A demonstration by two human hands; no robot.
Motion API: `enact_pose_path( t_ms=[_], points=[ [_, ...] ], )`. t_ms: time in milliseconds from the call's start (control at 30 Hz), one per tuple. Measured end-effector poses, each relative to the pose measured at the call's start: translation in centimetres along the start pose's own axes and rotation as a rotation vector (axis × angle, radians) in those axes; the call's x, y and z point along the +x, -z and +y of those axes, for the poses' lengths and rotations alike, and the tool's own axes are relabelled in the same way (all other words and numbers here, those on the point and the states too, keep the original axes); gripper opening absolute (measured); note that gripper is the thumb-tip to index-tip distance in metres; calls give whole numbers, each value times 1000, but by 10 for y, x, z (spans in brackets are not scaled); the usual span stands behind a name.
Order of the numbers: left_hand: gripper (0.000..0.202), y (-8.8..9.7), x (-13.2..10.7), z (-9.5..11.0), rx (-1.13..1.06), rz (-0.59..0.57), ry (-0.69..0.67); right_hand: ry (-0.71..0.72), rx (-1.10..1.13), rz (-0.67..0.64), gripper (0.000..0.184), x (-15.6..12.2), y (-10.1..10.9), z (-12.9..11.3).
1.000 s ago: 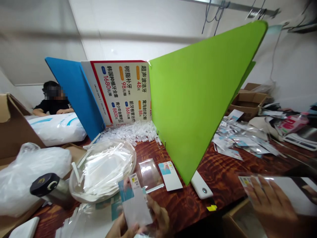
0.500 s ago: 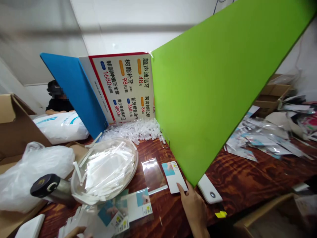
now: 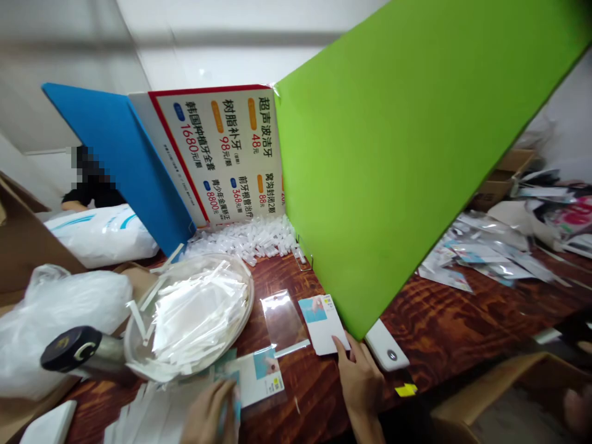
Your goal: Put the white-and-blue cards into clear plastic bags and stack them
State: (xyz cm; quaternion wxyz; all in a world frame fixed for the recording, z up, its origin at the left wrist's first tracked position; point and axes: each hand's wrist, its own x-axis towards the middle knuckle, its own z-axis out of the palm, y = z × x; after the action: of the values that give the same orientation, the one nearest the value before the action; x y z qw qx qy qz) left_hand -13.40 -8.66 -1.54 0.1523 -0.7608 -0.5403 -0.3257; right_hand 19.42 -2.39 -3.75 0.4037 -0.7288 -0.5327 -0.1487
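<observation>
My left hand (image 3: 213, 410), smeared by motion, is closed over printed cards at the front edge; a blue strip of card shows beside its fingers. Under and left of it lies a fan of clear plastic sleeves (image 3: 145, 410). Another printed card (image 3: 263, 373) in a clear sleeve lies just right of that hand. With thumb on top, my right hand (image 3: 361, 373) grips the lower right corner of a white card with a blue picture (image 3: 324, 327), perhaps several stacked. Between the hands, a clear sleeve (image 3: 284, 320) lies flat.
A round tub (image 3: 252, 290) of white strips stands left, near a dark-lidded flask (image 3: 74, 348). Small clear plastic pieces (image 3: 250, 240) are heaped against a folded board (image 3: 361, 172), whose green panel reaches down beside my right hand. A white device (image 3: 386, 345) lies there. Another person (image 3: 92, 191) sits behind.
My left hand has come up and right from the bottom edge onto the printed cards. My right hand stays at the white card. The whole view has shifted slightly.
</observation>
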Motion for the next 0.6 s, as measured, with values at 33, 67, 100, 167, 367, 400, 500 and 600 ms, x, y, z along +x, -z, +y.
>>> enact_pose_path(
  t_ms=[33,67,100,167,367,400,500,600],
  points=[
    [30,-16,23,24,-20,-60,153,0,36,21,53,1,1,0],
    [38,-32,47,46,-65,-138,287,-6,76,33,54,2,3,0],
    [43,-48,72,62,-117,-240,412,-19,120,38,56,3,4,0],
    [49,-74,115,79,-225,-340,548,-56,214,8,56,3,6,1],
    [27,-103,150,47,-527,-385,680,-279,679,-124,39,4,13,7],
    [25,-104,147,43,-600,-392,709,-309,745,-128,40,5,14,9],
    [34,-101,140,39,-835,-402,811,-368,818,-121,48,4,18,16],
    [50,-90,137,46,-1112,-414,892,-470,879,-203,46,-5,28,22]
  ],
)
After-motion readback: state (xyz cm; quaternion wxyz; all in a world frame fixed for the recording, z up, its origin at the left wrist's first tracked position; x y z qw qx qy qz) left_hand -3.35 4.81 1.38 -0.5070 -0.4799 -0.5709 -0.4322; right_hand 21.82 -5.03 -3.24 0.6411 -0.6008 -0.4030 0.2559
